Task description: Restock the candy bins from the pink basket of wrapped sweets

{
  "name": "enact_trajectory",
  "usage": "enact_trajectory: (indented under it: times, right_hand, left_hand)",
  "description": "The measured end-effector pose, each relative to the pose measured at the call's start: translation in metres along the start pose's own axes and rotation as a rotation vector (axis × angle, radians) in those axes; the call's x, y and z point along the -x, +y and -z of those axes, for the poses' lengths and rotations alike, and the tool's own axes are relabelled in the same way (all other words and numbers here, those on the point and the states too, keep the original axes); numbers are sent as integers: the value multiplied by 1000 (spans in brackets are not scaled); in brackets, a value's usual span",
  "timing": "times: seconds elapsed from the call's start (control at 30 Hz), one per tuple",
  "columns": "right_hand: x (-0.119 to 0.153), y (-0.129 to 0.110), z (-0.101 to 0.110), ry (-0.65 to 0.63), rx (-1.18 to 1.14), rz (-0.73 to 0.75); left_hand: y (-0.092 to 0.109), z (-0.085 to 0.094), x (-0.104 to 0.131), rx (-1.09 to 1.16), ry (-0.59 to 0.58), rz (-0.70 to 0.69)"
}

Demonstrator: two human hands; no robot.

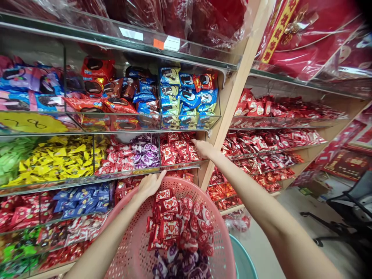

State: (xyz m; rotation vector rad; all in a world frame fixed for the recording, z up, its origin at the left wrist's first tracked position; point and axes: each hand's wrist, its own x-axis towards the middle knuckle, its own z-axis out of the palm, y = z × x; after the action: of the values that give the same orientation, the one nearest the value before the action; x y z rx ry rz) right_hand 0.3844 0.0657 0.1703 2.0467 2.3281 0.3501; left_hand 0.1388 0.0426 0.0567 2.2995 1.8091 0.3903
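Note:
A pink perforated plastic basket (226, 236) stands against the shelf front, tilted toward me. Inside are red square-wrapped candies (170, 228), red-and-white twist-wrapped candies (200, 217) and purple-wrapped candies (188, 263). My left hand (149, 185) is closed over the basket's far rim, thumb stretched to the right; its other fingers are mostly hidden. At the right end of a shelf compartment, my right hand (204, 148) reaches in to the red wrapped candies (178, 147). One of its digits points left over them; the rest are hidden, and I see no candy in its grasp.
Glass-fronted shelves hold yellow packets (64, 159), blue packets (84, 199) and wrapped cookies (186, 93). A wooden upright (229, 100) stands close to my right hand. Below the basket is a teal tub (244, 257). A black chair base (322, 224) stands at right.

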Motion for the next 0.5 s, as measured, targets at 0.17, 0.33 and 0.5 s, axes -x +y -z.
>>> enact_trajectory:
  times: [0.17, 0.33, 0.5]
  right_hand:
    - [-10, -1, 0, -76, 47, 7]
    - [-12, -1, 3, -172, 81, 31]
    - [-12, -6, 5, -176, 99, 38]
  left_hand:
    - [0, 0, 0, -3, -9, 2]
    - [0, -2, -1, -10, -1, 13]
    - [0, -3, -1, -9, -5, 28]
